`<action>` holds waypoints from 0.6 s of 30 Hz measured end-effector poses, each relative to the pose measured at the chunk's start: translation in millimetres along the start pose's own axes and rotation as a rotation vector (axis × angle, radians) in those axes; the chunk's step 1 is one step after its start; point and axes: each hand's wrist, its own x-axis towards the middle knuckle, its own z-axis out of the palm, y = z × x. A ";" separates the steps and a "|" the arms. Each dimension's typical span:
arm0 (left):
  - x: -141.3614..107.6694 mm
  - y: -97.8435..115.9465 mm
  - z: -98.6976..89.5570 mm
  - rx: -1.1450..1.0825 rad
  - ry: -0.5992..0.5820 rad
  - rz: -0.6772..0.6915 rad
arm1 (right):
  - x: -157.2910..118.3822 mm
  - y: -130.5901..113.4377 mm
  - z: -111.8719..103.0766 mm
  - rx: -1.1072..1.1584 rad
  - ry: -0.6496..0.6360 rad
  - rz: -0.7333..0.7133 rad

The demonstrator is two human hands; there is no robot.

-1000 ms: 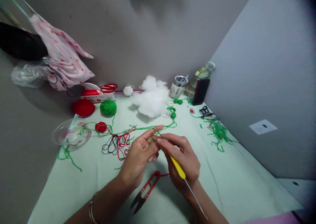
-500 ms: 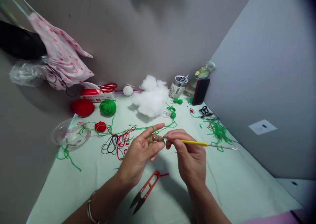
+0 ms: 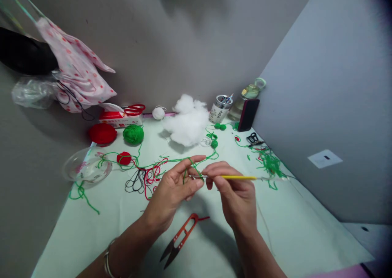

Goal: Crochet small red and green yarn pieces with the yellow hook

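Observation:
Green yarn (image 3: 192, 162) loops over the raised index finger of my left hand (image 3: 173, 192), whose thumb and fingers pinch a strand of it. Between thumb and fingers my right hand (image 3: 235, 192) grips a crochet hook (image 3: 239, 177) with a yellow handle. The metal tip of the hook reaches left into the yarn by my left fingers. From my left hand the strand runs left across the table towards the green yarn ball (image 3: 133, 135). Orange thread snips (image 3: 180, 239) lie on the cloth below my hands, a short red strand at their end.
White stuffing (image 3: 188, 121) is heaped at the back, near a pen cup (image 3: 221, 108), a bottle (image 3: 237, 106) and a leaning phone (image 3: 248, 114). Red yarn (image 3: 103, 133) and a plastic bowl (image 3: 87, 167) stand left. Green scraps (image 3: 271, 162) and black scissors (image 3: 253, 139) lie right.
The hook has shifted left, its tip now extending further through the yarn at my left fingers. Its handle lies closer to level. My left hand has stayed nearly in place.

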 end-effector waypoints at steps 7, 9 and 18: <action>-0.1 -0.3 -3.4 0.095 -0.009 -0.011 | 0.9 3.3 -4.2 0.075 0.044 0.071; -0.5 2.4 -3.7 0.087 -0.021 -0.031 | 1.6 2.9 -5.1 0.139 0.035 0.117; -0.9 1.0 -3.2 0.126 0.128 0.048 | -14.6 -3.3 -3.0 -0.524 -0.114 -0.462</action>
